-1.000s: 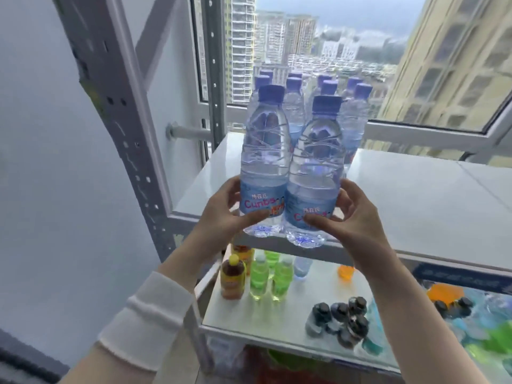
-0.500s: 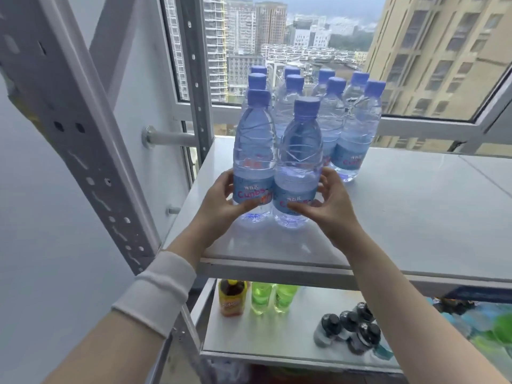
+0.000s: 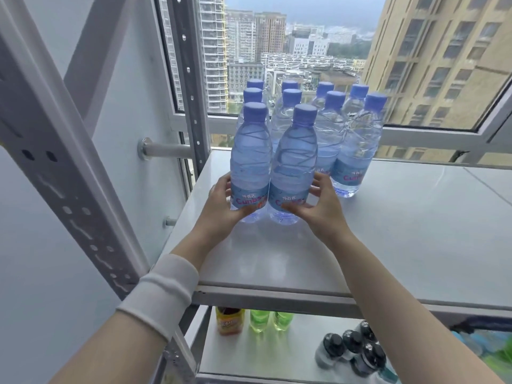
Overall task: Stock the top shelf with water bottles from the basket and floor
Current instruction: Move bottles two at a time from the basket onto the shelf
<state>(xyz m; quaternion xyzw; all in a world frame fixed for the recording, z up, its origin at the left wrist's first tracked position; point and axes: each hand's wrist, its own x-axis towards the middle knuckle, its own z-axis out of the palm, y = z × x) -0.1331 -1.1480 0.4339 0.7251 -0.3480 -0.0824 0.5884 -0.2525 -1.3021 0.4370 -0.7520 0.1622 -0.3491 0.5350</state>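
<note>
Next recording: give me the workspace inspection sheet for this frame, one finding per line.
Surface: top shelf, white, flat.
Job's things: ten blue-capped water bottles upright at left rear; front left bottle and front right bottle touch.
Clutter: lower shelf holds orange-labelled bottle, green bottles, dark-capped bottles.
Hands: left hand grips front left bottle, right hand grips front right bottle.
Cables: nothing seen.
Surroundings: perforated upright at left; window behind.

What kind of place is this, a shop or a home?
Probably a storeroom or mock shop high in a tower block: the top shelf of a metal rack holds rows of water bottles, other drinks stand below, and the window shows tall buildings.
</note>
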